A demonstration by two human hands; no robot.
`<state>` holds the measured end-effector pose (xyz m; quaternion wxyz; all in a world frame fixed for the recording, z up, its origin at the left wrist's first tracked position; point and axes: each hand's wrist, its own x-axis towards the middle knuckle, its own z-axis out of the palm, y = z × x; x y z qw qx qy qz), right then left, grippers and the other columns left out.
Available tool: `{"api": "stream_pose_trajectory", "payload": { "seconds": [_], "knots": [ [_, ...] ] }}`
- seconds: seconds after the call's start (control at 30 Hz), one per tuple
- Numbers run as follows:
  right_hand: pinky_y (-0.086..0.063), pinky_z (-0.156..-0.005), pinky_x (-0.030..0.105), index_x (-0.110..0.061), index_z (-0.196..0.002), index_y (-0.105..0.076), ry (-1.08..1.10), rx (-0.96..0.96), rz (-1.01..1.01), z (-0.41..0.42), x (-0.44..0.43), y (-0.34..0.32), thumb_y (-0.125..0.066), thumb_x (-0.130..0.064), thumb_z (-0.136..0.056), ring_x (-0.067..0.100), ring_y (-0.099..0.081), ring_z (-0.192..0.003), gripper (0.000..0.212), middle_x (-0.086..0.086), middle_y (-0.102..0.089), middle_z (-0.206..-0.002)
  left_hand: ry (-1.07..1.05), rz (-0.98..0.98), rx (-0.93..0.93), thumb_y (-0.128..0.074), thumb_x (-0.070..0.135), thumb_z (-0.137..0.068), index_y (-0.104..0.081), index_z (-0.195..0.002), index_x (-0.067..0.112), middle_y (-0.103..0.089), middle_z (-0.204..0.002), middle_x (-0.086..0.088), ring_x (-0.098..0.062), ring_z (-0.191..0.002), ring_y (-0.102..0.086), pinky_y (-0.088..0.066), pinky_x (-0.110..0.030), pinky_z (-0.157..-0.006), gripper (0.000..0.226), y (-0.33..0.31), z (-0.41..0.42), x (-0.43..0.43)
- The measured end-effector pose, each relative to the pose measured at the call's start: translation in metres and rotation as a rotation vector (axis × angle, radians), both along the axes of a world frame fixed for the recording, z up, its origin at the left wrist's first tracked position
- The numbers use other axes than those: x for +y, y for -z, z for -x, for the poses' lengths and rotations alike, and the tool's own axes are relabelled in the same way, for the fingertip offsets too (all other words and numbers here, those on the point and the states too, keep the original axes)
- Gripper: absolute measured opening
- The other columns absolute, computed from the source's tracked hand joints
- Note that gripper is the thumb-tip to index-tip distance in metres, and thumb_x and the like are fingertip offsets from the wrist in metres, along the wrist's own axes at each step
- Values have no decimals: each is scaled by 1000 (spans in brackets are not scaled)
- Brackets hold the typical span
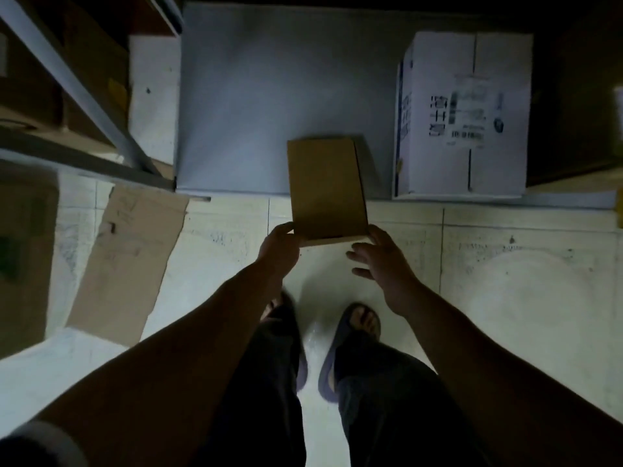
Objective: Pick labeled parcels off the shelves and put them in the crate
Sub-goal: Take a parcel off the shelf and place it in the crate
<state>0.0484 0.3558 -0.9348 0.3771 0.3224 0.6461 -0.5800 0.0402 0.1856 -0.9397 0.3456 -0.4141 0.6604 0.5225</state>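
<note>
Above the pale tiled floor (505, 298), both bare forearms reach forward. Left hand (279, 246) pinches the near left corner of a flat brown cardboard parcel (326, 190). Right hand (379, 259) has its fingers spread and touches the near right corner. Parcel's long axis points away, its far end over a pale grey flat surface (256, 106), left of a white printed carton (467, 119).

You're working in dim light. The pale floor (505, 298) near your feet and the grey shelf board (269, 96) ahead are brightest, and the far corners sink to near black. Your forearms (202, 348) show only as dark shapes. The brown parcel (327, 190) casts a soft shadow to its right. Blur smears the print on the white box (465, 112), and the rack (67, 79) at far left bends with lens distortion.
</note>
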Motion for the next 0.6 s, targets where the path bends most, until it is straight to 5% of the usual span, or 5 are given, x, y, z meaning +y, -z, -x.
{"api": "stream_pose_trajectory", "payload": {
  "seconds": [0.17,0.27,0.43,0.5,0.6],
  "knots": [
    [-54,-87,33,-26,-143,-40,-19,-23,-34,-45,10,-37,-51,-14,-96,13,-63,-108,50,-7,-49,-131,-25,45,-44,-54,18,-94,-56,-124,28,-65,-98,3,-13,-75,-57,-45,-24,-64,32,-36,-36,9],
    [-55,-91,37,-30,-131,-47,-1,-29,-36,-65,17,-51,-52,-13,-94,18,-62,-111,41,-3,-51,-135,-58,66,-59,-60,29,-94,-53,-121,29,-63,-97,3,-12,-75,-57,-48,-28,-71,28,-51,-55,14],
    [-55,-86,34,-34,-113,-55,5,-88,-41,-79,26,-67,-50,-12,-97,19,-63,-105,27,-3,-58,-113,-245,12,-80,-66,25,-90,-52,-129,20,-63,-120,-4,-21,-108,-62,-53,-35,-94,42,-66,-79,23],
    [-52,-76,31,-32,-115,-59,-190,-13,-222,-83,29,-65,-50,-21,-97,15,-62,-96,22,-3,-62,-112,-293,-76,-21,-60,16,-94,-51,-132,12,-63,-116,-3,-14,-106,-62,-52,-27,-90,39,-74,-86,27],
    [-44,-71,25,-30,-119,-58,-202,157,-364,-81,25,-68,-51,-31,-98,5,-56,-92,23,-13,-59,-110,-165,-40,112,-57,15,-95,-63,-102,6,-63,-86,-8,-10,-78,-60,-48,-25,-70,13,-84,-97,31]
  ]
}}
